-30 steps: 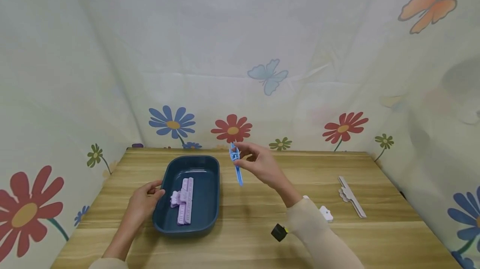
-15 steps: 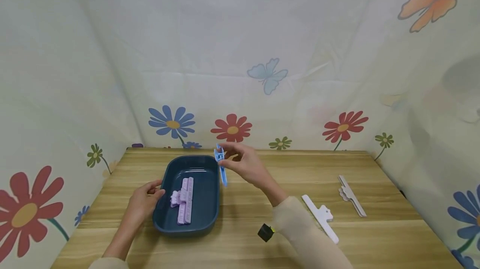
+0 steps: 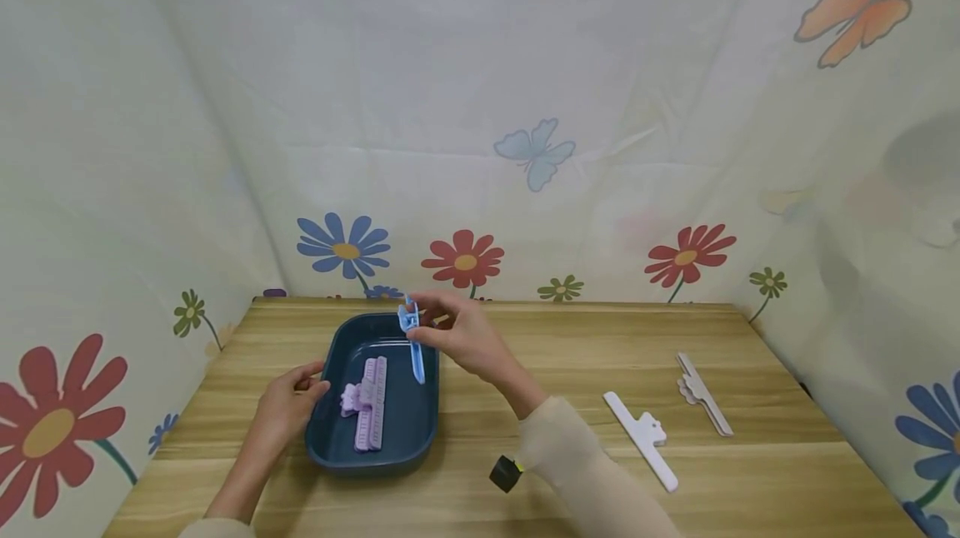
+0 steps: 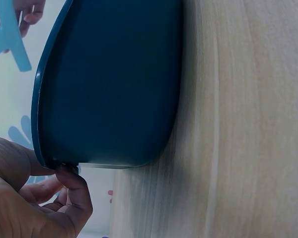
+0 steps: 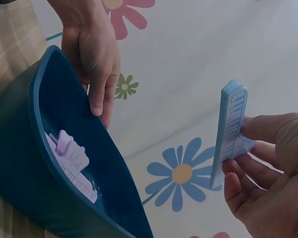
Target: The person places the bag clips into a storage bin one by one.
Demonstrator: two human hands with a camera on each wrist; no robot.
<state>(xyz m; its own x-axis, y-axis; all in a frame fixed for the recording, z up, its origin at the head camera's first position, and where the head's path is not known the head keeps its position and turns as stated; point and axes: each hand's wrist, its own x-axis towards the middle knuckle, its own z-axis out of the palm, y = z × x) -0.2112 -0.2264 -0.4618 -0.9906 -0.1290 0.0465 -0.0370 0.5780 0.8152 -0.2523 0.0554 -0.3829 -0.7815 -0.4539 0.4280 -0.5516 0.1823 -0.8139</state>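
My right hand (image 3: 468, 336) pinches a light blue clip (image 3: 417, 359) between thumb and fingers. Ruler-like markings show along the blue clip's long bar in the right wrist view. In the head view this clip hangs upright over the right part of a dark blue basin (image 3: 375, 468). With thumb and curled fingers, my left hand (image 4: 37, 198) grips the basin's left rim. Inside the basin lies a purple clip (image 5: 74, 161), also marked like a ruler, with a scalloped handle pointing left in the head view.
To the right on the wooden table (image 3: 570, 355) lie a white clip (image 3: 642, 442) and, farther off, a greyish clip (image 3: 703, 395). A small black box (image 3: 506, 473) sits by my right cuff. Flowered cloth (image 3: 420, 105) hangs behind the table.
My right hand has carried the blue clip leftward, from right of the basin to over it. The white clip, partly behind my sleeve before, now shows fully. My left hand has stayed put.
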